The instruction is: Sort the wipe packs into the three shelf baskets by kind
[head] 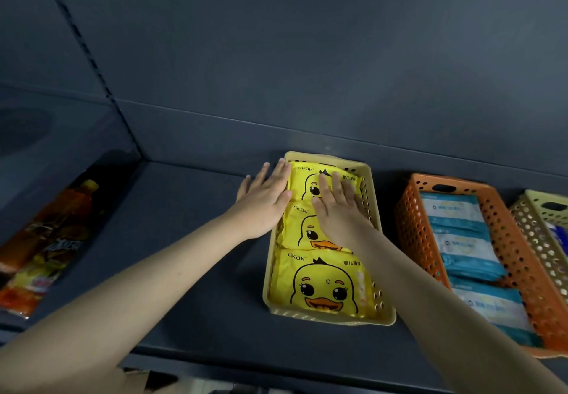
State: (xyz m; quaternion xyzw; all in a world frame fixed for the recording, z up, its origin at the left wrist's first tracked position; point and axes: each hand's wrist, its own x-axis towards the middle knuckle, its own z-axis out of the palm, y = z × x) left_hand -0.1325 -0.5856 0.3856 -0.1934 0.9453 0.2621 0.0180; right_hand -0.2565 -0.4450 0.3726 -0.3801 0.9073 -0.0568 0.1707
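- Both hands lie flat with fingers straight, gripping nothing. The right hand (338,209) presses the farthest of three yellow duck packs (322,283) in the pale basket (381,317), and the left hand (264,201) rests over that basket's left rim.
- Right of the right hand, an orange basket (408,218) holds blue-white packs (467,249).
- Beyond it, a third basket (534,231) is cut off by the frame edge.
- Well left of the left hand lies a blurred, shadowed bottle pack (52,240).
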